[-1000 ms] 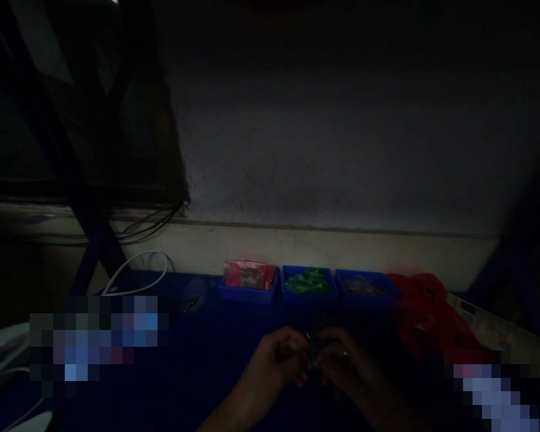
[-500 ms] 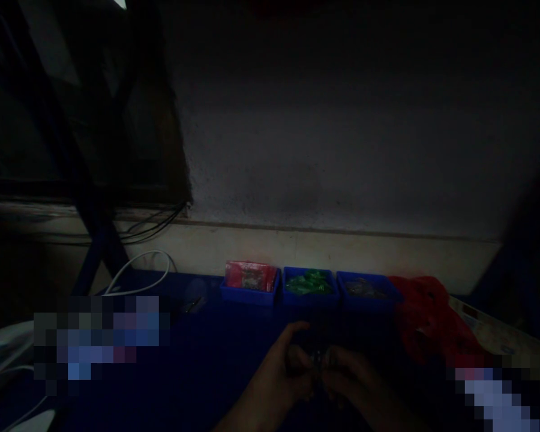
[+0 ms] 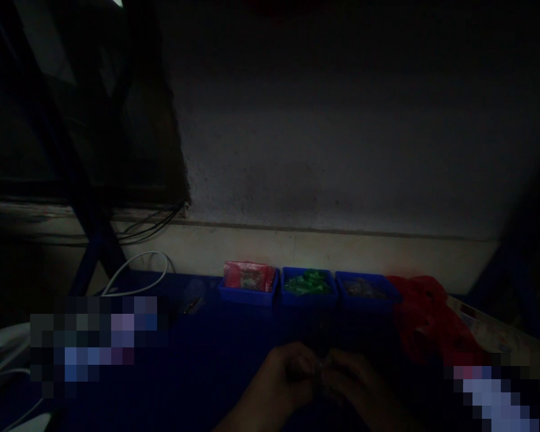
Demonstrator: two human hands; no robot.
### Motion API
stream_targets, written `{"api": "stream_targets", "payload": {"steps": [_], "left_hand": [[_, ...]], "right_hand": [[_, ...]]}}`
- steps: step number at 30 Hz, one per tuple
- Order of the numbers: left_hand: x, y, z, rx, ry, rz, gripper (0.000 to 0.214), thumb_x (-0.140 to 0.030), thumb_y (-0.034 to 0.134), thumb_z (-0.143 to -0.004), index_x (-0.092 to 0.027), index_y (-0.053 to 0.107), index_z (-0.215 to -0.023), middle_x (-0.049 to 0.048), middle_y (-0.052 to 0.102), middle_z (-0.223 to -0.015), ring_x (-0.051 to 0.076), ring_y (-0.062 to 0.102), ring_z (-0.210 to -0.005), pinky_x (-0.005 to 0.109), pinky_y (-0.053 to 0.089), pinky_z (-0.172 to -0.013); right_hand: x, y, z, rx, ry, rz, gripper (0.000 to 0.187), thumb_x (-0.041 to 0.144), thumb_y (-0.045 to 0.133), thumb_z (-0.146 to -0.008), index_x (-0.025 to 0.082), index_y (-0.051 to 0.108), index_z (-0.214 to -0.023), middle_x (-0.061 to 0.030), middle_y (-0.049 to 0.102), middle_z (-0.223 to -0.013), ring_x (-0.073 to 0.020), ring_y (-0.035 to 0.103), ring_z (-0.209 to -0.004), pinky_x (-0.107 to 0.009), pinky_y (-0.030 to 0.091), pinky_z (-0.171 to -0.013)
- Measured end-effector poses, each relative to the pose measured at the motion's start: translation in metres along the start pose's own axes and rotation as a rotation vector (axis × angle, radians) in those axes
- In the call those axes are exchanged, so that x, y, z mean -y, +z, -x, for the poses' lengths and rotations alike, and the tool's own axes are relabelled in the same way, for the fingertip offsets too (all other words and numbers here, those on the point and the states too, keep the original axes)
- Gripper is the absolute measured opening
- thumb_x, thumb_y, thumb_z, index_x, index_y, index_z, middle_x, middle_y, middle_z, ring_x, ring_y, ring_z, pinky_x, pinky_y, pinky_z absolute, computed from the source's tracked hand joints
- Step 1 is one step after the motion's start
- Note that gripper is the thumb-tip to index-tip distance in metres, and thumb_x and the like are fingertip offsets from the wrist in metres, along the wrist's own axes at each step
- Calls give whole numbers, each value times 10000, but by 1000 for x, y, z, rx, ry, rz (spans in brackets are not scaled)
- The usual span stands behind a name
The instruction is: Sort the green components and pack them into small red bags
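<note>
Left hand [image 3: 281, 378] and right hand [image 3: 357, 375] both pinch one small thing [image 3: 320, 363] over a blue table [image 3: 198, 360].
The small thing, at the centre of the clock, is too dark to identify; fingertips press it from both sides, probably for keeping it steady. From there, a row of blue trays [image 3: 247, 296] holds pink packets [image 3: 238, 275] at half past ten, green packets [image 3: 310, 282] at twelve and greyish pieces [image 3: 364, 288] at one, perhaps separated to avoid mixing. At two o'clock lies a red bundle [image 3: 425, 312]. No brand, label or writing can be read.
</note>
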State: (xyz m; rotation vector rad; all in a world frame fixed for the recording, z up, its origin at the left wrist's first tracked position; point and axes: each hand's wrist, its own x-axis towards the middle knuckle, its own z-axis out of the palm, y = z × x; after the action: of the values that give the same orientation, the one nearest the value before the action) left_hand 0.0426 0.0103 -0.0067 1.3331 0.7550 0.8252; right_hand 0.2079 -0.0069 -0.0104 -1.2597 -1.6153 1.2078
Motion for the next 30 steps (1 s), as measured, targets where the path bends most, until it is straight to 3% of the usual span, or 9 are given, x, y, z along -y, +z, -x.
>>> {"api": "stream_targets", "payload": {"steps": [9, 14, 30], "left_hand": [[-8, 1, 1, 2, 32, -65, 30, -155, 531, -696, -131, 544, -683, -27, 522, -586, 95, 459, -522, 215, 355, -521], [-7, -2, 0, -18, 31, -125, 37, -147, 514, -694, -128, 546, -699, -35, 512, -562, 95, 461, -514, 212, 354, -517], [-6, -5, 1, -22, 49, -176, 59, -172, 553, -733, -121, 576, -713, -29, 529, -607, 105, 466, -565, 218, 345, -543]], "right_hand": [[6, -1, 1, 9, -27, 22, 221, 290, 487, -809, 187, 540, -621, 45, 493, -607, -126, 474, -592, -225, 345, -553], [13, 0, 4, -75, -83, 156, 144, 305, 525, -801, 194, 575, -723, 21, 556, -694, -153, 522, -677, -238, 378, -616], [5, -4, 0, -37, -81, 8, 136, 296, 522, -821, 198, 586, -750, 42, 525, -672, -121, 491, -628, -218, 366, -569]]}}
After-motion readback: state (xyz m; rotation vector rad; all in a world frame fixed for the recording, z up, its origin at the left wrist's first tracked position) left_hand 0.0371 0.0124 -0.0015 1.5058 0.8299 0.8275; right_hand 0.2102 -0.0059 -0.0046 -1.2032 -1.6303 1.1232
